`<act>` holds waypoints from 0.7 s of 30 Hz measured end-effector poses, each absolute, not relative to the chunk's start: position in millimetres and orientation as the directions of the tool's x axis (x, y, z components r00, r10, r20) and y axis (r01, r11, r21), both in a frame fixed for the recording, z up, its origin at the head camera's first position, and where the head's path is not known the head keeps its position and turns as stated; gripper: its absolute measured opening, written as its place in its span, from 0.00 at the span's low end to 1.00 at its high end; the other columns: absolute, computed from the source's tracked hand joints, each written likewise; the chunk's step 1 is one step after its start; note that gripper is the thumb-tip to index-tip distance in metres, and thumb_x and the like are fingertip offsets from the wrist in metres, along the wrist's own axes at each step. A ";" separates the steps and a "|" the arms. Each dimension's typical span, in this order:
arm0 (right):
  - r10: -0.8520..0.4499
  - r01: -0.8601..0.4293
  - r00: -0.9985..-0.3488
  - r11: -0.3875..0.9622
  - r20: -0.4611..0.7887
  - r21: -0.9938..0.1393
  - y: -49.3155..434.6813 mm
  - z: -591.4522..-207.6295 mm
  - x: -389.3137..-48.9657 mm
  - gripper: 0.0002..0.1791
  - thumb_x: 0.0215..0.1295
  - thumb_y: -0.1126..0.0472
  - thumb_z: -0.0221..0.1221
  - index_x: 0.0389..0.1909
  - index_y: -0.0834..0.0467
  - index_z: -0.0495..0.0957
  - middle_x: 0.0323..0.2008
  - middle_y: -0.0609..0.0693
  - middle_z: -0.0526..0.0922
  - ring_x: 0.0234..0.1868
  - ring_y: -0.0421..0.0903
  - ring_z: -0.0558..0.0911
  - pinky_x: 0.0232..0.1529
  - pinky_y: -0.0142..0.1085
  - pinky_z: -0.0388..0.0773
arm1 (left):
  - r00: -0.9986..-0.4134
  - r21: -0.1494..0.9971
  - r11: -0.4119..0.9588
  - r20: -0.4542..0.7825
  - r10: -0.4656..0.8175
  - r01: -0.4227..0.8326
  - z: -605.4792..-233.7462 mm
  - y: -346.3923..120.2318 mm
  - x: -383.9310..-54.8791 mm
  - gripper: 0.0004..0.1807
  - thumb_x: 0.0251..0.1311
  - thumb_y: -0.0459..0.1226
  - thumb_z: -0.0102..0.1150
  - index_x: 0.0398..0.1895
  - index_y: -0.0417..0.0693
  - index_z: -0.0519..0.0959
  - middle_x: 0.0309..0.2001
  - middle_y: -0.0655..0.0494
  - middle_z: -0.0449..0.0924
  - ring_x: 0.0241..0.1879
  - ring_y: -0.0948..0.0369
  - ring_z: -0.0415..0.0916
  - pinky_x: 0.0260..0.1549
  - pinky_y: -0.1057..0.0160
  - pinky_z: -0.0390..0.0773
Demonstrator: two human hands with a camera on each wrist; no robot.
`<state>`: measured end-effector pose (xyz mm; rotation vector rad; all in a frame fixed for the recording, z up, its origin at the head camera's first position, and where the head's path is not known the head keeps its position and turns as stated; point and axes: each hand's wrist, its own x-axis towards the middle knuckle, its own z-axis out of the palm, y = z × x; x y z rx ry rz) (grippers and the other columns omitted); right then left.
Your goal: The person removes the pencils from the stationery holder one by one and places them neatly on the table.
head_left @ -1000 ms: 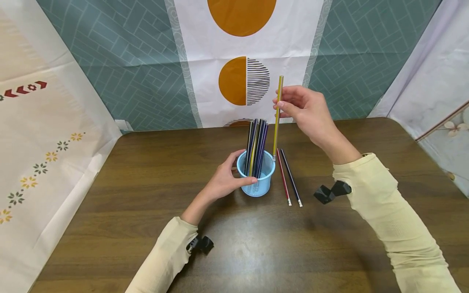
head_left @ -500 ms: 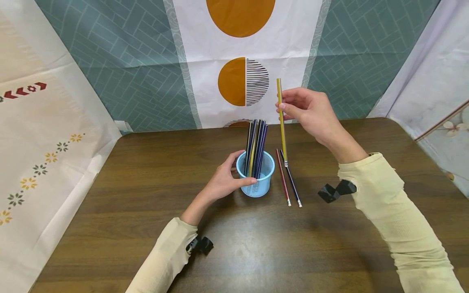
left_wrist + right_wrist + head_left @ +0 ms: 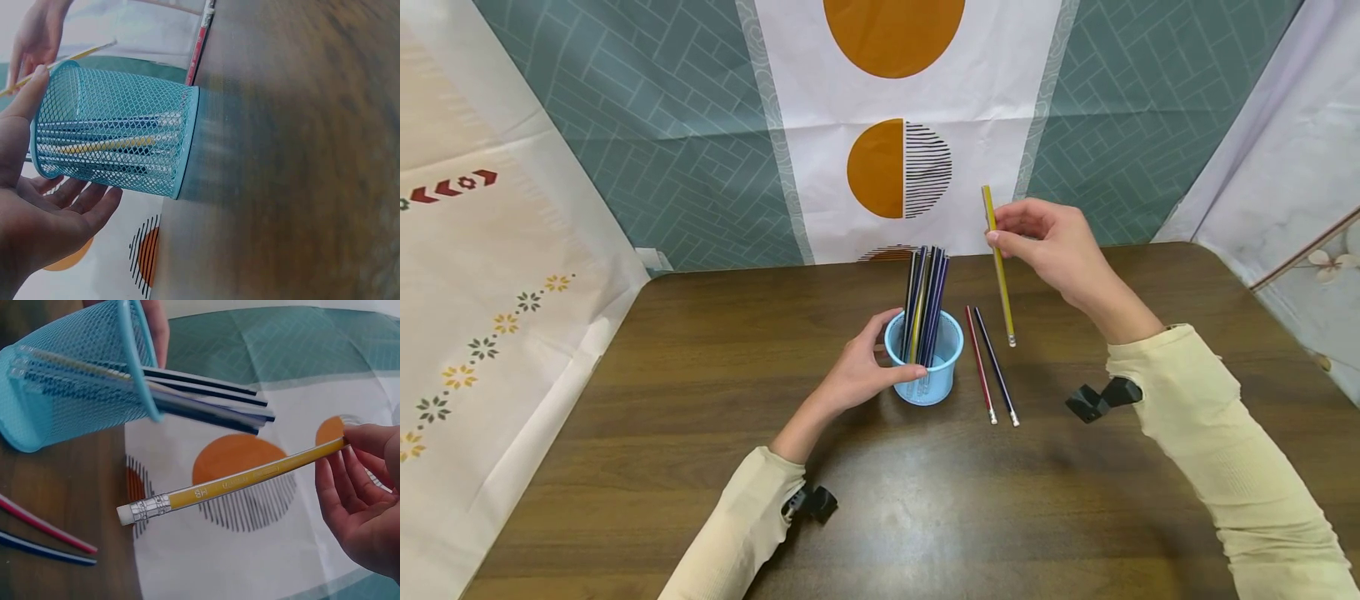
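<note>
Right hand (image 3: 1058, 248) and yellow pencil (image 3: 999, 267): now lower and farther right in head frame; pencil's top leans further left.

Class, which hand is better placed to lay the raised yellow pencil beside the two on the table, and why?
Likely the right hand: it pinches that yellow pencil, near the red pencil and dark pencil, while the left hand holds the blue cup.

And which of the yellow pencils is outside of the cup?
The yellow pencil held in the right hand; the other yellow one sits in the blue mesh cup among dark pencils.
</note>
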<state>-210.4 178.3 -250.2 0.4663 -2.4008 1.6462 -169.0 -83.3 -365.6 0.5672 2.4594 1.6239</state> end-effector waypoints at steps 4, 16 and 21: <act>-0.138 -0.338 -0.941 0.319 0.309 -0.886 183.2 -258.4 -213.0 0.12 0.62 0.67 0.63 0.45 0.68 0.79 0.33 0.47 0.83 0.32 0.41 0.81 0.37 0.30 0.78 | -0.918 0.911 0.339 0.091 0.386 0.233 -366.5 -83.1 -169.7 0.47 0.50 0.38 0.73 0.72 0.46 0.57 0.63 0.47 0.67 0.55 0.50 0.71 0.53 0.51 0.74; -0.119 -0.272 -0.962 0.339 0.246 -0.900 191.4 -282.2 -217.4 0.14 0.63 0.65 0.64 0.45 0.69 0.78 0.33 0.47 0.83 0.32 0.40 0.80 0.35 0.29 0.79 | -0.919 0.910 0.343 0.090 0.383 0.232 -366.2 -83.1 -168.7 0.47 0.50 0.39 0.73 0.72 0.47 0.58 0.63 0.48 0.67 0.54 0.49 0.72 0.52 0.51 0.75; -0.098 -0.230 -0.973 0.385 0.208 -0.894 193.3 -291.4 -220.3 0.14 0.65 0.65 0.61 0.47 0.69 0.77 0.32 0.44 0.81 0.33 0.39 0.78 0.34 0.28 0.78 | -0.920 0.909 0.343 0.093 0.382 0.235 -365.7 -83.0 -169.2 0.47 0.50 0.39 0.73 0.72 0.47 0.58 0.63 0.48 0.68 0.54 0.50 0.72 0.51 0.54 0.75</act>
